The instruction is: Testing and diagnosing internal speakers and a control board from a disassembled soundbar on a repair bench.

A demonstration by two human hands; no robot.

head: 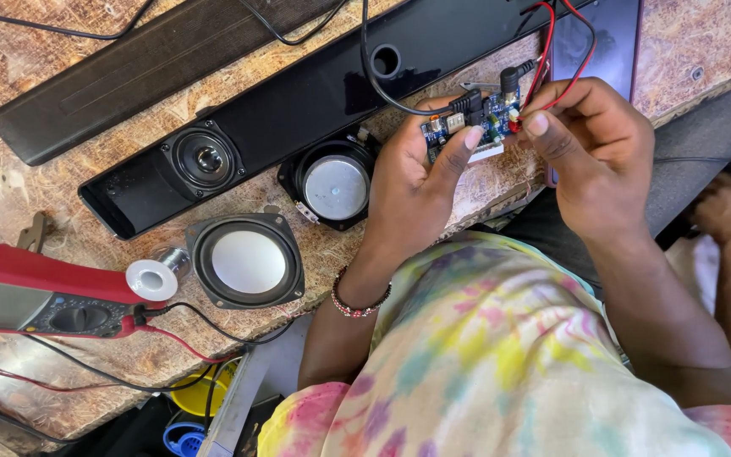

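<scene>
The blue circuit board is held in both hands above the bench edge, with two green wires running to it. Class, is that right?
Not quite: the head view shows the wires are red, not green. Both hands, left and right, do hold the blue circuit board above the bench edge.

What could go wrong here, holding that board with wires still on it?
1. The board is held in the air between the left hand and right hand, with red wires and a black cable attached; a tug could strain the joints.
2. Two loose speakers lie near the table edge and might get knocked off.
3. The meter has leads hanging over the edge that may snag.
</scene>
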